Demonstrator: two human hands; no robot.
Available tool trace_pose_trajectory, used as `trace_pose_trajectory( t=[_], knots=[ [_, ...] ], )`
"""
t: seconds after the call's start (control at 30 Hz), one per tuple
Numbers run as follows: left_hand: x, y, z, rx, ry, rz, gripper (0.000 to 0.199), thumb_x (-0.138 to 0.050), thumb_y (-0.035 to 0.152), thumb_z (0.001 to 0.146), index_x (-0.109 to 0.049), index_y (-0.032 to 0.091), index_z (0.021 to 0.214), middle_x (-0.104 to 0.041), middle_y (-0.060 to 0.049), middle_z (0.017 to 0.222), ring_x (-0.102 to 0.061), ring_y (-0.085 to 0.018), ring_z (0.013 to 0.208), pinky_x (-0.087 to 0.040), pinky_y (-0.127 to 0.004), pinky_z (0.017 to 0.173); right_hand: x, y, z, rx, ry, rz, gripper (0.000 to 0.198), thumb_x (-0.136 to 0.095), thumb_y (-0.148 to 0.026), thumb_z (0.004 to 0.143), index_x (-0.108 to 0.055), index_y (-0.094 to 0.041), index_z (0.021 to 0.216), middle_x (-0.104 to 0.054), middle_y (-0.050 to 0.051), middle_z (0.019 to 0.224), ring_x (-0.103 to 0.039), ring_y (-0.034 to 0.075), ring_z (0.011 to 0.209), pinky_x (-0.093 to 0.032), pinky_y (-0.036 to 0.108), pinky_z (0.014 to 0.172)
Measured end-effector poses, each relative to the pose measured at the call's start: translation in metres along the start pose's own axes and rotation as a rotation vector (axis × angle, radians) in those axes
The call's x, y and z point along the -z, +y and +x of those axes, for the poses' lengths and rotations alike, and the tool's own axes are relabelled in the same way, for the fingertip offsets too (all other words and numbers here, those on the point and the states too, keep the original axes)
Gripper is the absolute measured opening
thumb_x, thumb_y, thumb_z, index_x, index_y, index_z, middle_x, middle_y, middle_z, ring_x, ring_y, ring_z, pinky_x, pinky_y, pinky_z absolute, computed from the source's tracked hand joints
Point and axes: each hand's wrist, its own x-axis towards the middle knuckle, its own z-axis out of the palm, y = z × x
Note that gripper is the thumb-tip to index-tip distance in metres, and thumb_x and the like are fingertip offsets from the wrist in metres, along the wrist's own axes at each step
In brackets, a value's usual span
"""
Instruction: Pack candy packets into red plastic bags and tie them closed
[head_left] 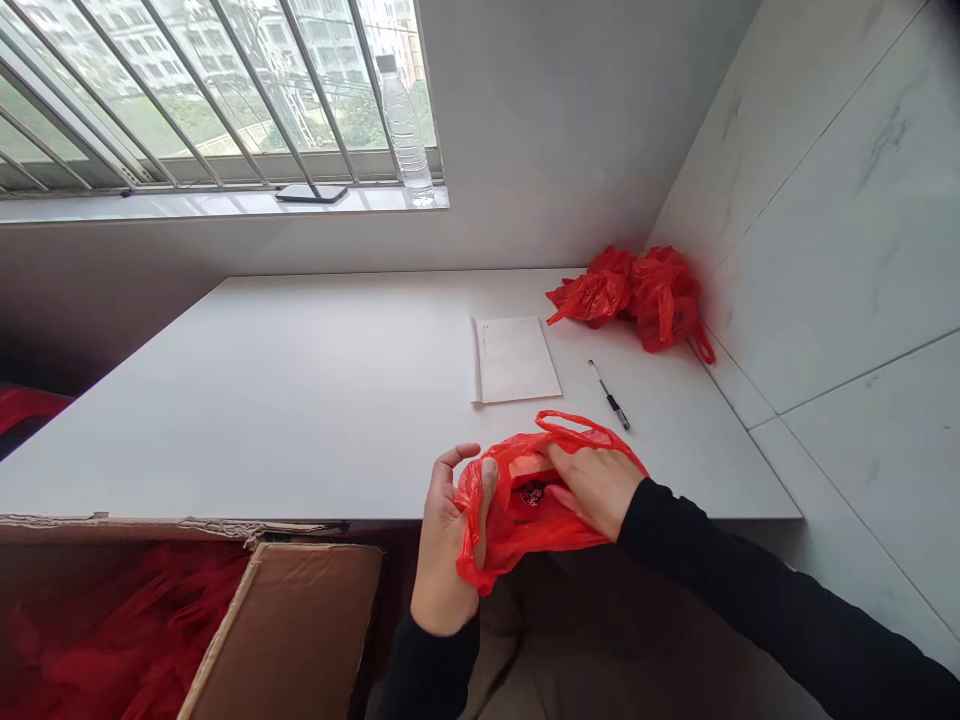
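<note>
At the table's near edge, a thin red plastic bag point(510, 535) is held with its mouth facing up. My left hand point(450, 540) grips the left side of its rim, thumb inside the mouth and index finger outside. My right hand point(600, 485) reaches into the bag from the right. Its fingertips are partly hidden by the plastic, beside a pale flat item point(529, 465) tinted red. A small dark patterned round thing point(532, 493) shows deeper in the bag. One handle loop point(574, 420) stands up at the back.
On the white table point(300, 400) lie a pale notebook point(517, 360), a black pen point(609, 395) and bunched red bags point(630, 295). A cardboard box point(300, 620) with red plastic bags point(127, 630) stands front left. The sill holds a phone point(311, 193) and bottle point(405, 130).
</note>
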Motion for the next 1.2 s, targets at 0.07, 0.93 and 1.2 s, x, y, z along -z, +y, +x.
trace_pose_trajectory(
  t=[0.07, 0.93, 1.2],
  knots=[
    [0.003, -0.004, 0.002, 0.014, 0.042, -0.008, 0.058, -0.084, 0.043, 0.076, -0.044, 0.026, 0.114, -0.065, 0.004, 0.075, -0.059, -0.009, 0.052, -0.047, -0.017, 0.049, 0.006, -0.002, 0.005, -0.048, 0.021, -0.005, 0.027, -0.042, -0.028, 0.102, -0.061, -0.015, 0.117, -0.073, 0.011, 0.085, -0.072, 0.032, 0.078, -0.044, 0.038, 0.058],
    [0.007, -0.006, 0.003, -0.175, -0.080, -0.011, 0.035, -0.066, 0.041, 0.094, -0.070, 0.026, 0.125, -0.069, -0.004, 0.122, -0.062, -0.021, 0.112, -0.053, -0.025, 0.086, 0.007, -0.008, 0.018, -0.061, 0.062, -0.082, 0.030, -0.041, -0.019, 0.102, -0.054, -0.015, 0.128, -0.073, 0.011, 0.097, -0.072, 0.027, 0.082, -0.039, 0.031, 0.058],
    [0.011, -0.007, 0.004, -0.186, -0.077, 0.028, 0.036, -0.064, 0.039, 0.095, -0.067, 0.029, 0.130, -0.068, -0.003, 0.126, -0.062, -0.021, 0.113, -0.052, -0.025, 0.088, 0.000, -0.013, 0.008, 0.227, -0.064, -0.021, 0.036, -0.051, -0.017, 0.094, -0.055, -0.025, 0.129, -0.073, 0.004, 0.087, -0.069, 0.024, 0.078, -0.031, 0.030, 0.056]
  ],
)
